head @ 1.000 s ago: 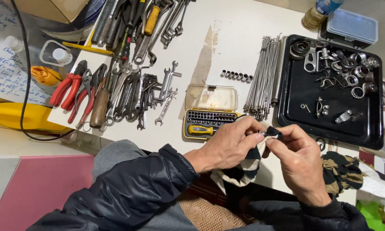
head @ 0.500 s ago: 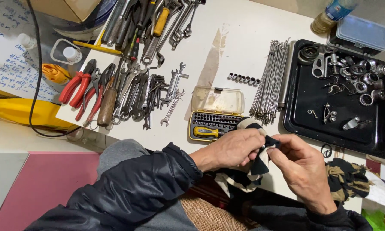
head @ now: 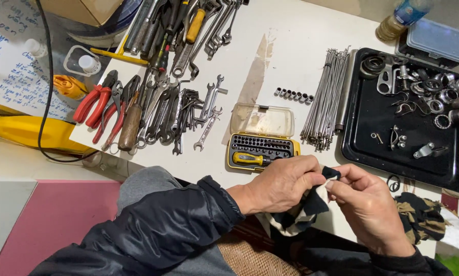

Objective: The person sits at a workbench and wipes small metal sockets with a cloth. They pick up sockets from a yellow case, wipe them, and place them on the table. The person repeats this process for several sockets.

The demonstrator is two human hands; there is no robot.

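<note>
At the far left, red-handled pliers (head: 94, 105) are lying beside a spread of wrenches (head: 188, 110) on the white table (head: 291, 46). Right of them, a yellow bit case (head: 262, 151) is sitting open with its clear lid folded back; rows of small bits and a stubby yellow-handled driver are filling it.

Near the front edge, the left hand (head: 285, 184) is closing around a black-and-cream striped cloth (head: 303, 209), bunching it against the palm. The right hand (head: 367, 207) is meeting it, fingers pinched narrow on the cloth's upper corner; whether a small part is wrapped inside I cannot tell. The wiping would likely go best with the cloth kept taut between both hands and the work held over the lap edge, so nothing small is dropping out of reach.

Farther right, a bundle of thin metal spokes (head: 326, 99) is lying by a black tray (head: 359, 148), which is holding rings, washers, brackets and other small metal fittings, mostly crowded at its far end. Beyond the tray, a lidded clear box (head: 436, 41) is sitting shut, its contents hidden.
</note>
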